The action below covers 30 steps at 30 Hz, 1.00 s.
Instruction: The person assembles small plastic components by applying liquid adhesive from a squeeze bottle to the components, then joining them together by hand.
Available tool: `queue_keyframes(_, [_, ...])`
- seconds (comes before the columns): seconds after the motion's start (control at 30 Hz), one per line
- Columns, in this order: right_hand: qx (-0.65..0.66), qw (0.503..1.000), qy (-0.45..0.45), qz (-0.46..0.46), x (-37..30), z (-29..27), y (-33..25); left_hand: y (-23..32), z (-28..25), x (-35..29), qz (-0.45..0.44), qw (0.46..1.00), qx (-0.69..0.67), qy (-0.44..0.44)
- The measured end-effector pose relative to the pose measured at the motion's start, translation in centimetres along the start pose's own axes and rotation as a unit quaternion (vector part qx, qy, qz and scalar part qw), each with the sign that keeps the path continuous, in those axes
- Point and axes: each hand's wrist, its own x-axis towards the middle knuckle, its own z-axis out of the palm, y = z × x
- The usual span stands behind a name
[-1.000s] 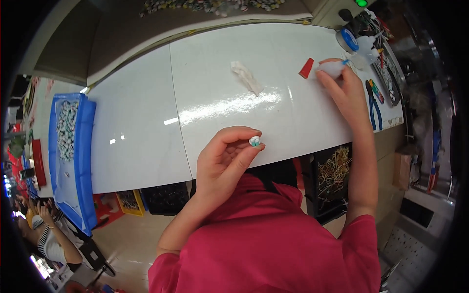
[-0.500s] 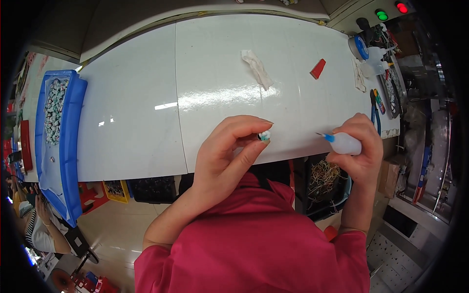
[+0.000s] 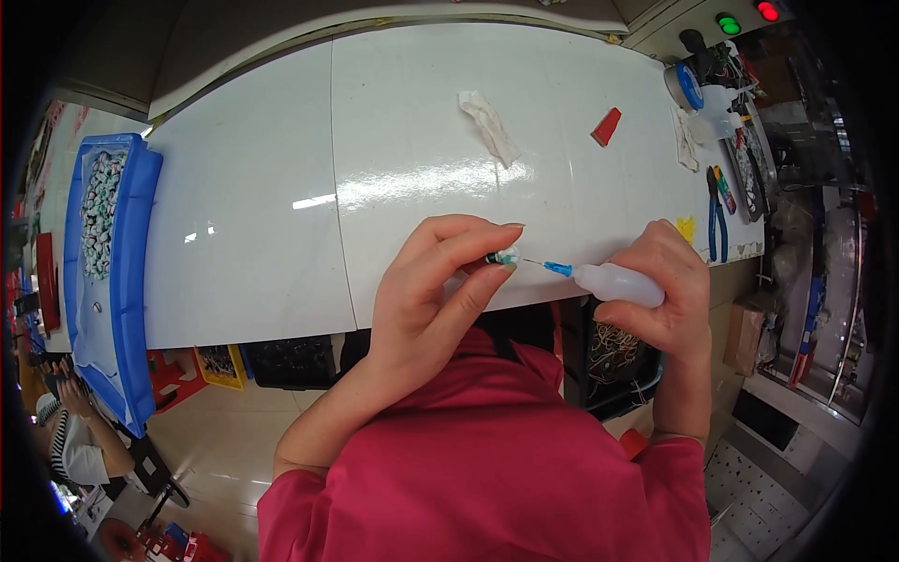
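Here's the small white-and-green part [image 3: 508,256], pinched between the left hand's [image 3: 420,281] thumb and fingertips above the near part of the white table [image 3: 253,253], much of its body hidden by those fingers. A dark end peeks out inside the grip; its long axis looks roughly crosswise, white end toward the person's right. Facing it, the squeeze bottle [image 3: 623,284] lies nearly level, blue tip [image 3: 558,269] aimed left and slightly away from the body. The needle is so fine that contact can't be told! The right hand [image 3: 678,288] wraps the bottle, covering its rear. Beyond: crumpled tissue [image 3: 489,128], red wedge [image 3: 607,127].
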Motion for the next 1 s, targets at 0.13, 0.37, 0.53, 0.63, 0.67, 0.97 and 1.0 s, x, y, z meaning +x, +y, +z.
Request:
queue_keyframes(0.13, [-0.004, 1.0, 0.0, -0.003, 0.1, 0.1, 0.0, 0.0, 0.0, 0.0, 0.005, 1.0, 0.011, 0.0])
queue_keyframes(0.37, [-0.014, 1.0, -0.008, -0.005, 0.2, 0.1, -0.2, 0.0, 0.0, 0.0, 0.007, 1.0, 0.017, -0.002])
queue_keyframes(0.53, [-0.029, 1.0, -0.01, -0.003, 0.2, -0.1, -0.4, 0.0, 0.0, 0.0, 0.01, 1.0, 0.016, 0.0])
queue_keyframes(0.63, [-0.049, 0.999, -0.01, -0.007, 0.3, -0.3, -0.6, 0.0, 0.0, 0.0, 0.007, 1.0, 0.019, 0.0])
queue_keyframes(0.67, [-0.059, 0.998, -0.009, -0.011, 0.4, -0.4, -0.7, 0.0, 0.0, 0.0, 0.004, 1.0, 0.021, 0.0])
queue_keyframes(0.97, [-0.095, 0.995, -0.011, -0.025, 0.6, -0.9, -1.1, -0.1, 0.1, 0.0, -0.004, 1.0, 0.017, -0.002])
queue_keyframes(1.0, [-0.095, 0.995, -0.011, -0.026, 0.6, -0.9, -1.0, -0.1, 0.1, 0.0, -0.003, 1.0, 0.017, -0.001])
